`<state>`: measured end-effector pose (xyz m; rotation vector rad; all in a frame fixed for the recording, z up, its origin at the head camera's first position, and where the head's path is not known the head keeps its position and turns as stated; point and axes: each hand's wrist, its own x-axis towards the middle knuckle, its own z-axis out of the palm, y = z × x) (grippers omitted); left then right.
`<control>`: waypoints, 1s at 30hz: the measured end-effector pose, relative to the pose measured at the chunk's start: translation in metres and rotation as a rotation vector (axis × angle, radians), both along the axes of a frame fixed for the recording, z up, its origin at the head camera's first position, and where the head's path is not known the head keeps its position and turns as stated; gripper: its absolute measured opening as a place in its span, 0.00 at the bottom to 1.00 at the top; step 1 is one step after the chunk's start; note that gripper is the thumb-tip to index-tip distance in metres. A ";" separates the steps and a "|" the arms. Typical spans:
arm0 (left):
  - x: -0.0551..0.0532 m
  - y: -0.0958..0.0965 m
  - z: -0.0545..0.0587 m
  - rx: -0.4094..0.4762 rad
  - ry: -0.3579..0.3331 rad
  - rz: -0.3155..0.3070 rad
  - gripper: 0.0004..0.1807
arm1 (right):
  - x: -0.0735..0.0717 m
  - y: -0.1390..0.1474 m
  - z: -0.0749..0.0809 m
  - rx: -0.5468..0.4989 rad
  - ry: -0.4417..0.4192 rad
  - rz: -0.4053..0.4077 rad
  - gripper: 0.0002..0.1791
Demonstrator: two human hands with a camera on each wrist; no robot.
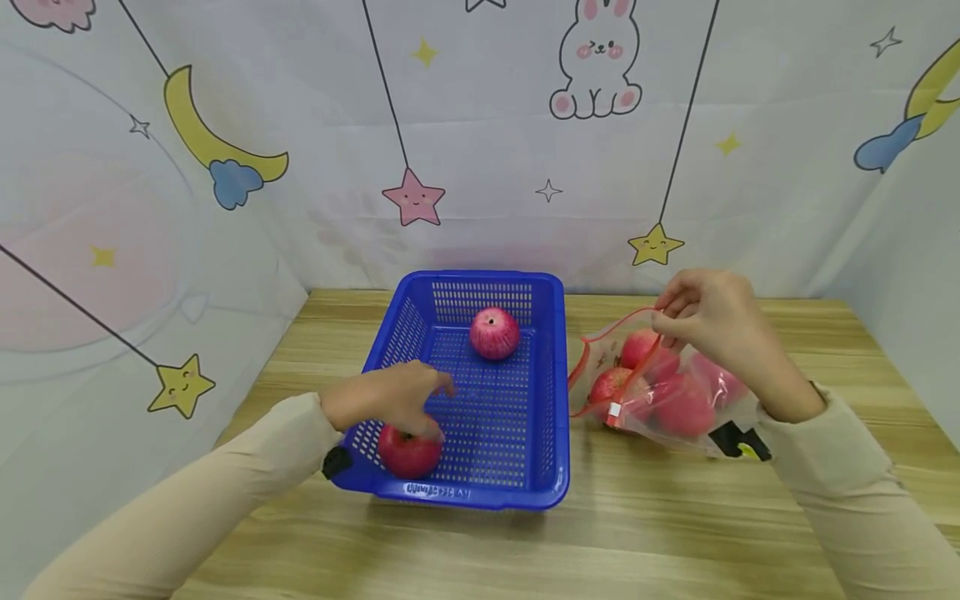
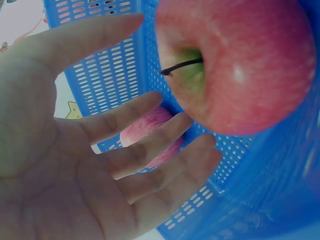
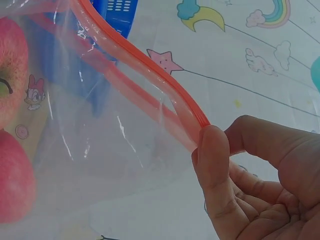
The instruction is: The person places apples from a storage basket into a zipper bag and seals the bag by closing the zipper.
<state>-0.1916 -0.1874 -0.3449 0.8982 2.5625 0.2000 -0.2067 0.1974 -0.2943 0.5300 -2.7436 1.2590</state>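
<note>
My left hand (image 1: pixel 401 398) hovers over the front left corner of a blue basket (image 1: pixel 562 400). Its fingers are spread and loosely bent, as the left wrist view shows, with a red apple (image 2: pixel 245 65) just beyond the fingertips. That apple lies in the basket, stem up. Another apple (image 1: pixel 494 333) sits toward the basket's back. Thumb and fingertips of my right hand (image 1: pixel 708 312) pinch the red zip edge of a clear zip bag (image 3: pixel 115 145), lifting that side so its mouth gapes. Several apples (image 1: pixel 682 404) lie inside the bag, right of the basket.
Basket and bag rest on a wood-grain table (image 1: pixel 600 533). A white cloth (image 1: pixel 480 142) printed with stars, moons and a rabbit hangs behind the table and at the sides. The basket's raised right wall stands between its inside and the bag.
</note>
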 end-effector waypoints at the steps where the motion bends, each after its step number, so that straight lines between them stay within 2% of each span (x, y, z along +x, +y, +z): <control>1: 0.000 -0.001 -0.001 -0.007 -0.006 0.007 0.31 | -0.001 -0.001 -0.001 -0.001 -0.003 0.005 0.08; 13: 0.006 -0.002 -0.001 -0.084 -0.006 0.034 0.32 | -0.003 -0.009 -0.004 0.015 -0.045 0.037 0.09; 21: 0.005 -0.002 -0.001 -0.149 -0.061 0.060 0.33 | -0.004 -0.012 -0.007 0.039 -0.050 0.040 0.08; 26: 0.007 0.000 0.000 -0.196 -0.098 0.100 0.33 | -0.005 -0.012 -0.007 0.054 -0.044 0.038 0.08; 30: 0.007 0.000 0.001 -0.236 -0.101 0.093 0.33 | -0.005 -0.012 -0.007 0.051 -0.046 0.040 0.08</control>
